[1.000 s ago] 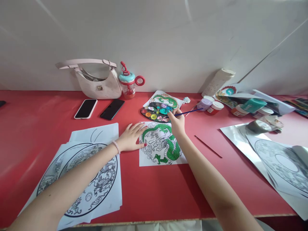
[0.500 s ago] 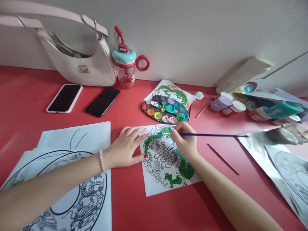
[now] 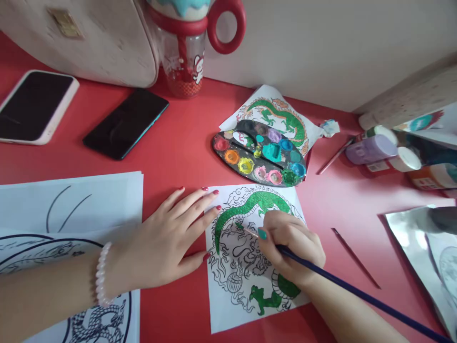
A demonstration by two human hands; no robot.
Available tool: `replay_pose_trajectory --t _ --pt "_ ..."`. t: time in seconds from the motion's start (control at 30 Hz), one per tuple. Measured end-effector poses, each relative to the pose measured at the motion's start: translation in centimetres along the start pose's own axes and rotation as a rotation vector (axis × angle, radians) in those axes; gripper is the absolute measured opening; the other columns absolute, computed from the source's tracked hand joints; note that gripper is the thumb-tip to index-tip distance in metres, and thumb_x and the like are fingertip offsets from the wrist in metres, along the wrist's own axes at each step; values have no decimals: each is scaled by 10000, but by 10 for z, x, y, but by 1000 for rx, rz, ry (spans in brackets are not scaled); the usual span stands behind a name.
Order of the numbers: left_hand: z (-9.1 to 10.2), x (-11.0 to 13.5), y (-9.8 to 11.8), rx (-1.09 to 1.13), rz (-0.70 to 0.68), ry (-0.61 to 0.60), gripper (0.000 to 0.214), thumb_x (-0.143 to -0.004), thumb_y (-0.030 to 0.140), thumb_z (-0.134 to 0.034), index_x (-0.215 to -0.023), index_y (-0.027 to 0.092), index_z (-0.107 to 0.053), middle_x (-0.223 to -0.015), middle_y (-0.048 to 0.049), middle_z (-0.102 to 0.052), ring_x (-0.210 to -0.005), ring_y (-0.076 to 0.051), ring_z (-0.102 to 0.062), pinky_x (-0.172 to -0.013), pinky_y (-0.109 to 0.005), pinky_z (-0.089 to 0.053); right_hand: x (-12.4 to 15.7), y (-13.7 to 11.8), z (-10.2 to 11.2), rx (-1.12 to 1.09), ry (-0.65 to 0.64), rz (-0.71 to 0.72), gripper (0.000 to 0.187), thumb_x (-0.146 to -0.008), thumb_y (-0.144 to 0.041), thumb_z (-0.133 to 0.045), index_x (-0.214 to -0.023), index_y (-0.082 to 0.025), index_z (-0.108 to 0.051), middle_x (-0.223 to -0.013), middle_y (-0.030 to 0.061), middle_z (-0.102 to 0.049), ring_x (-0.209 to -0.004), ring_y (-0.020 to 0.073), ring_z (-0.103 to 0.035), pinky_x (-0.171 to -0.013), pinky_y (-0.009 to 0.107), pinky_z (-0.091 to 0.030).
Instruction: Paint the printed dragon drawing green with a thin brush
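Observation:
A white sheet with a dragon drawing (image 3: 246,267), partly painted green, lies on the red table (image 3: 178,147). My left hand (image 3: 167,240) rests flat on the table with fingers spread, its fingertips on the sheet's left edge. My right hand (image 3: 291,245) is closed on a thin blue paintbrush (image 3: 342,283), whose green tip touches the dragon's body near the sheet's upper left. A dark oval paint palette (image 3: 260,155) with several colour wells lies just beyond the sheet.
Two phones (image 3: 124,121) lie at the left by a pale handbag (image 3: 82,38) and a red-handled bottle (image 3: 185,52). Printed sheets (image 3: 71,205) lie left. Paint jars (image 3: 371,150), a spare brush (image 3: 355,257) and a finished dragon picture (image 3: 282,112) are right.
My right hand brought the brush from the palette down onto the dragon sheet. The view came closer and lower over the table. My left hand stays flat at the sheet's edge.

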State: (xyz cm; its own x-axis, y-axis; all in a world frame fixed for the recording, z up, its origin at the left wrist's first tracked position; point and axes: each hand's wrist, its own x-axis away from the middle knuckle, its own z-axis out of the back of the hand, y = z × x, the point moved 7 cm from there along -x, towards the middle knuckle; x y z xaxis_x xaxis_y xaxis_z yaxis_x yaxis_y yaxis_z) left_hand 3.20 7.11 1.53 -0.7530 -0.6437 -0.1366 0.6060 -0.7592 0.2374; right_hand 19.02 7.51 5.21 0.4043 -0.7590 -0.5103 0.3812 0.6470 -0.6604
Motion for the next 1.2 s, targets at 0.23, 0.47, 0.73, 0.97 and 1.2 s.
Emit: replay_pose_trajectory --t 0.23,0.47,0.73,0.97,1.2 --pt "-6 -2 -3 34 30 -79 561 -881 477 -457 -1361 189 -410 -1499 -61 -331 -1381 -253 -286 -1113 -471 -272 -1 0 2 48 17 25 238 -757 35 -535 -674 -168 -441 -574 -21 -499 -570 79 -479 -521 238 -413" --pt "-7 -2 -5 44 32 -81 564 -885 471 -454 -1372 192 -397 -1503 -62 -323 -1383 -251 -284 -1119 -473 -262 -3 -1 2 87 9 16 211 -773 9 -551 -680 -163 -473 -557 -14 -517 -564 86 -493 -522 244 -432" --pt "-5 -2 -4 66 37 -58 554 -875 456 -480 -1352 181 -419 -1492 -73 -342 -1365 -262 -314 -1121 -467 -268 -4 1 1 89 -17 -11 205 -790 -11 -553 -692 -170 -468 -549 -18 -509 -551 78 -482 -512 237 -419" --pt "-6 -3 -5 82 28 -58 551 -869 441 -490 -1347 174 -424 -1486 -88 -350 -1362 -275 -319 -1123 -477 -266 -4 -1 0 104 -35 -8 191 -813 -37 -529 -700 -181 -474 -551 -12 -521 -558 90 -508 -514 248 -430" --pt "-8 -2 -5 84 39 -80 566 -882 435 -472 -1376 170 -393 -1493 -86 -337 -1375 -277 -295 -1136 -484 -237 -2 1 -1 112 -47 -37 216 -801 -26 -549 -676 -179 -462 -552 -22 -478 -552 81 -494 -512 242 -423"
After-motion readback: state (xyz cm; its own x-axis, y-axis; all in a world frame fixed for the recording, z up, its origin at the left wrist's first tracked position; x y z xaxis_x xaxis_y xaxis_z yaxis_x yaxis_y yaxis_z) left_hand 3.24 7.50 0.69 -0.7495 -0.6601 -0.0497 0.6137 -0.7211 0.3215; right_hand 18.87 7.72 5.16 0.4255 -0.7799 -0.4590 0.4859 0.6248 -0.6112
